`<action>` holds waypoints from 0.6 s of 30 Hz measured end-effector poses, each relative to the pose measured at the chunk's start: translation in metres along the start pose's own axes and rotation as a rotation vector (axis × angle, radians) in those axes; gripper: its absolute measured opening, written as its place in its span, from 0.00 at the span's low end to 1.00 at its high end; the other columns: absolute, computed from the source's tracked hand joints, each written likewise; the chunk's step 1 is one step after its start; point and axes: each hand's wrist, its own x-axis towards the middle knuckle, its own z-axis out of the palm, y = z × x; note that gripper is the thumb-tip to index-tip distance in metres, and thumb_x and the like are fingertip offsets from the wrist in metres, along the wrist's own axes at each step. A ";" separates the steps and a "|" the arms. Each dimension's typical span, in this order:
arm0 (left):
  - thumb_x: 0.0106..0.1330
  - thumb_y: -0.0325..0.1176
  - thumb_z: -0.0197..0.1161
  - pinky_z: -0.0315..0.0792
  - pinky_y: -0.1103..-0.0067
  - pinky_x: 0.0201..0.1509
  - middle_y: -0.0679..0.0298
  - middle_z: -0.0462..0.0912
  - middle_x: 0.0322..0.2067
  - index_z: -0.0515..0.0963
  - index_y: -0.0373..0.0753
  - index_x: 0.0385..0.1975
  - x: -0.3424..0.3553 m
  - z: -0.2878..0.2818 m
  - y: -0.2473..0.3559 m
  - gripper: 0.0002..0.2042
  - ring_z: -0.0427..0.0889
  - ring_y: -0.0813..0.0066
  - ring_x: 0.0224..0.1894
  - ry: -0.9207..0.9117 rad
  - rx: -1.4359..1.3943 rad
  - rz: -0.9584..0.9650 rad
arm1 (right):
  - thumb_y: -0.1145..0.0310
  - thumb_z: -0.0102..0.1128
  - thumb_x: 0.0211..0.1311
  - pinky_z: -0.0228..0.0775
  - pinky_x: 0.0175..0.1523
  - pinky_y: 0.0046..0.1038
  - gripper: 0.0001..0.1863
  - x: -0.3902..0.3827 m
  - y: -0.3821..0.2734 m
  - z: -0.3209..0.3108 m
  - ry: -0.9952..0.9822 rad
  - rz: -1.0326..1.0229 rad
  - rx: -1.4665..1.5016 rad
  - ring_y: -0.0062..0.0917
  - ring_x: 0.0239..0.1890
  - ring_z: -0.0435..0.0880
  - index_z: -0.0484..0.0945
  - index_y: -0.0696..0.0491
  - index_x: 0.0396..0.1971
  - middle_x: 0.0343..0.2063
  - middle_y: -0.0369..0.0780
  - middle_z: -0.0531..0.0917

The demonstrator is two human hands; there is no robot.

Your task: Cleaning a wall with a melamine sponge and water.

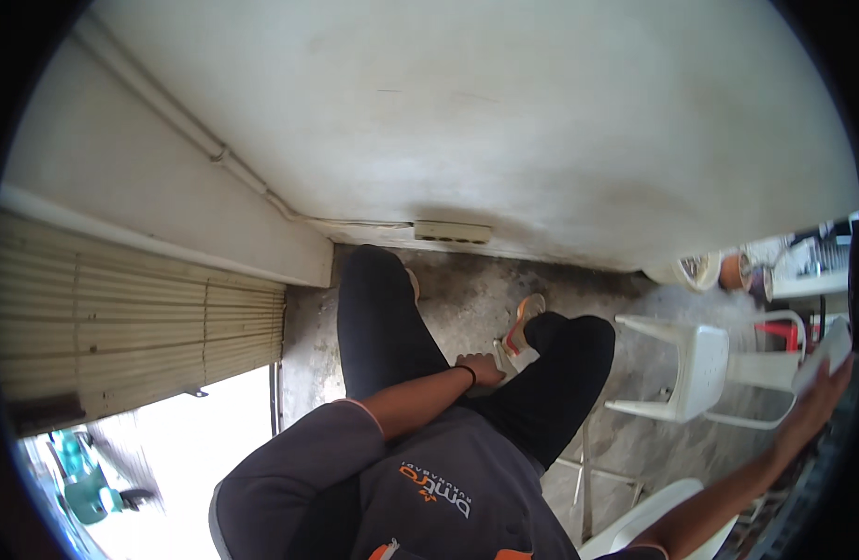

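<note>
My left hand (pixel 483 370) is lowered between my thighs, a black band round its wrist. Its fingers are curled, and what they grip, if anything, is hidden. Beside it shows a narrow pale edge (pixel 499 355), perhaps part of a seat. My right arm reaches far out to the right. At its end my right hand (pixel 826 397) is closed on a flat white rectangular object (pixel 822 357), tilted up near the rim of the picture; its exact kind is unclear. Just left of that hand stands a white chair (pixel 705 373) with a curved back frame.
Ahead rises a stained pale wall (pixel 542 140) with a socket strip (pixel 453 232) low on it. A slatted shutter (pixel 140 322) hangs at the left above a bright opening. Flowerpots (pixel 735 271) stand at the far right. Another white chair (pixel 649 523) is beside my right arm.
</note>
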 end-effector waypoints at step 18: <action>0.65 0.49 0.59 0.70 0.78 0.46 0.62 0.77 0.36 0.70 0.31 0.47 -0.042 -0.106 -0.147 0.25 0.75 0.74 0.39 0.536 -1.328 0.405 | 0.49 0.42 0.69 0.52 0.61 0.53 0.30 0.004 -0.195 0.440 0.549 -0.780 -0.011 0.54 0.64 0.60 0.64 0.54 0.63 0.62 0.55 0.63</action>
